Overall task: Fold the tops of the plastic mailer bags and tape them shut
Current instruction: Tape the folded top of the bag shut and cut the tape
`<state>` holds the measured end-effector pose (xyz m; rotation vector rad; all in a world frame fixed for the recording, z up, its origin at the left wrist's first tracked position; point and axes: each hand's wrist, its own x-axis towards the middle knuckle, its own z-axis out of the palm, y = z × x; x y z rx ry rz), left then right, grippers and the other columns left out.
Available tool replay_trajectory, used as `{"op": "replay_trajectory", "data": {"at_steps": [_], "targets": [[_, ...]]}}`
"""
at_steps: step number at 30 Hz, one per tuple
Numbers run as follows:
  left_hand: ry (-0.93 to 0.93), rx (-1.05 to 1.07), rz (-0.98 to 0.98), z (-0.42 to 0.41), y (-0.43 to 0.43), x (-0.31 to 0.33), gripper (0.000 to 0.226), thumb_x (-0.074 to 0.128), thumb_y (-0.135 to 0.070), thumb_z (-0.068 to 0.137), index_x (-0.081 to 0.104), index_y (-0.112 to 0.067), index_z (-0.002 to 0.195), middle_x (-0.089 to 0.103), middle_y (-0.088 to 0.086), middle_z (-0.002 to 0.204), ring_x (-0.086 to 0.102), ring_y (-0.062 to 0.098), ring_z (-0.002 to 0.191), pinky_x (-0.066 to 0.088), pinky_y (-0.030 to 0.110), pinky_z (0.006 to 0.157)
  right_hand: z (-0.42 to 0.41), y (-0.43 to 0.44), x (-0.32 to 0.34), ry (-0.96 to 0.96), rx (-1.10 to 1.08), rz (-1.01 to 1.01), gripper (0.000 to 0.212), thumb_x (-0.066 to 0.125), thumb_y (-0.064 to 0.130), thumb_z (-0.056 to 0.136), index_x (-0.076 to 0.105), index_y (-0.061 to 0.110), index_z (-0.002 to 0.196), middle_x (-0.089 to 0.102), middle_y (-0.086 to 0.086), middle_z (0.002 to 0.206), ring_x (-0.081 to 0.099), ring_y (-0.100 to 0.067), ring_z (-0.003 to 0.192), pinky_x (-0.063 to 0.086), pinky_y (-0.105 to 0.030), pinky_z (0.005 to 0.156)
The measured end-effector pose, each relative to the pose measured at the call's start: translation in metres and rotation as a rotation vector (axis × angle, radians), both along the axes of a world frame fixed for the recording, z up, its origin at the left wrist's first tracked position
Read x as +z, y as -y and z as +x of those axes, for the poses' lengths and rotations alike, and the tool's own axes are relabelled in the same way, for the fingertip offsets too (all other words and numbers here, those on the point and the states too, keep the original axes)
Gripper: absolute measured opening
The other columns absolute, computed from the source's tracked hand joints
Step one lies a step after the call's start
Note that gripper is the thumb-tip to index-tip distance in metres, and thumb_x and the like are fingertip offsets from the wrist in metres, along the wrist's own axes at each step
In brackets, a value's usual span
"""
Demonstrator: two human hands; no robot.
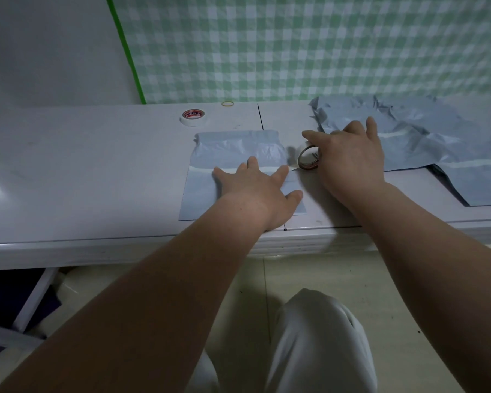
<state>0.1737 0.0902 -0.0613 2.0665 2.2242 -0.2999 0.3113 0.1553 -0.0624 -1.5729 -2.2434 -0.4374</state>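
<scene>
Near the bench point(97, 171) front edge, the mailer bag point(238, 150) is pinned under the flat, spread left hand point(255, 188) while the tape roll point(308, 160), gripped by the right hand point(349, 160) beside it, is best kept taut.

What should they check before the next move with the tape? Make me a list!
1. Left hand presses the mailer bag flat: ok.
2. Right hand grips the tape roll: ok.
3. Tape strip reaches across the bag: ok.
4. Strip cut free from the roll: not ok, it looks joined to it.
5. Strip smooth beneath the hand: cannot tell, covered.
</scene>
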Motion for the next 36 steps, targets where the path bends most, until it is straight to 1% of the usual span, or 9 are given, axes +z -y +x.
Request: {"op": "replay_trajectory", "data": {"at_steps": [11, 15, 21, 23, 26, 29, 30, 33, 36], "targets": [[-0.020, 0.025, -0.053, 0.003, -0.004, 0.006, 0.063, 0.013, -0.070, 0.090, 0.000, -0.047, 0.148, -0.006, 0.012, 0.160, 0.010, 0.032, 0.146, 0.008, 0.069, 0.108, -0.001, 0.001, -0.001, -0.045, -0.006, -0.027, 0.044, 0.042, 0.009, 0.090, 0.056, 0.022, 0.129, 0.067, -0.014, 0.099, 0.046, -0.036, 0.107, 0.016, -0.047, 0.111], [-0.056, 0.013, -0.052, 0.004, -0.005, 0.007, 0.063, 0.011, -0.070, 0.090, 0.000, -0.048, 0.147, -0.004, 0.014, 0.159, 0.013, 0.034, 0.145, 0.008, 0.067, 0.109, -0.002, 0.000, -0.002, -0.110, -0.038, -0.035, 0.034, 0.047, 0.010, 0.091, 0.061, 0.018, 0.120, 0.069, -0.014, 0.094, 0.047, -0.034, 0.101, 0.027, -0.042, 0.102], [-0.031, -0.006, -0.043, 0.004, -0.005, 0.006, 0.063, 0.010, -0.071, 0.090, 0.006, -0.047, 0.147, 0.005, 0.015, 0.159, 0.022, 0.035, 0.141, 0.016, 0.061, 0.109, -0.005, 0.007, 0.004, -0.153, -0.105, -0.028, 0.029, 0.044, 0.024, 0.096, 0.066, 0.014, 0.112, 0.067, -0.015, 0.098, 0.049, -0.034, 0.100, 0.030, -0.038, 0.096], [0.051, -0.011, -0.005, 0.002, -0.009, 0.010, 0.060, 0.017, -0.067, 0.092, 0.024, -0.042, 0.145, 0.021, 0.012, 0.155, 0.034, 0.034, 0.136, 0.030, 0.051, 0.105, -0.006, 0.010, 0.008, -0.150, -0.111, -0.034, 0.029, 0.044, 0.026, 0.096, 0.067, 0.013, 0.108, 0.066, -0.015, 0.096, 0.050, -0.033, 0.099, 0.031, -0.036, 0.093], [0.259, -0.020, 0.258, -0.005, -0.021, 0.020, 0.040, 0.046, -0.043, 0.093, 0.055, -0.023, 0.127, 0.053, 0.007, 0.134, 0.050, 0.029, 0.120, 0.040, 0.035, 0.088, -0.009, 0.012, 0.012, -0.169, -0.092, -0.045, 0.028, 0.046, 0.026, 0.096, 0.068, 0.013, 0.106, 0.066, -0.015, 0.094, 0.050, -0.032, 0.099, 0.032, -0.035, 0.088], [0.527, -0.042, 0.415, -0.008, -0.030, 0.027, 0.044, 0.063, -0.030, 0.087, 0.058, -0.018, 0.129, 0.061, 0.003, 0.126, 0.052, 0.022, 0.120, 0.038, 0.027, 0.094, -0.012, 0.014, 0.013, -0.203, -0.056, -0.042, 0.026, 0.049, 0.028, 0.093, 0.069, 0.016, 0.105, 0.069, -0.011, 0.095, 0.050, -0.031, 0.099, 0.035, -0.035, 0.084], [0.591, -0.058, 0.420, -0.007, -0.030, 0.028, 0.041, 0.067, -0.028, 0.085, 0.062, -0.017, 0.124, 0.065, 0.003, 0.119, 0.056, 0.021, 0.114, 0.038, 0.024, 0.090, -0.012, 0.015, 0.014, -0.241, -0.040, -0.067, 0.025, 0.051, 0.029, 0.092, 0.069, 0.018, 0.105, 0.069, -0.009, 0.095, 0.050, -0.029, 0.100, 0.036, -0.034, 0.080], [0.686, -0.030, 0.456, -0.004, -0.031, 0.023, 0.018, 0.070, -0.022, 0.081, 0.073, -0.016, 0.099, 0.070, 0.003, 0.096, 0.063, 0.020, 0.093, 0.038, 0.023, 0.072, -0.002, 0.020, 0.022, -0.389, 0.014, -0.209, 0.023, 0.060, 0.032, 0.088, 0.068, 0.024, 0.108, 0.070, 0.000, 0.100, 0.053, -0.023, 0.107, 0.044, -0.032, 0.077], [0.930, 0.077, 0.473, -0.007, -0.033, 0.010, 0.005, 0.070, -0.016, 0.081, 0.068, -0.016, 0.077, 0.067, 0.005, 0.074, 0.065, 0.024, 0.074, 0.049, 0.030, 0.075, 0.023, 0.028, 0.031, -0.433, -0.133, -0.244, 0.022, 0.056, 0.021, 0.088, 0.069, 0.023, 0.106, 0.068, -0.002, 0.106, 0.058, -0.025, 0.103, 0.046, -0.031, 0.075]]}}
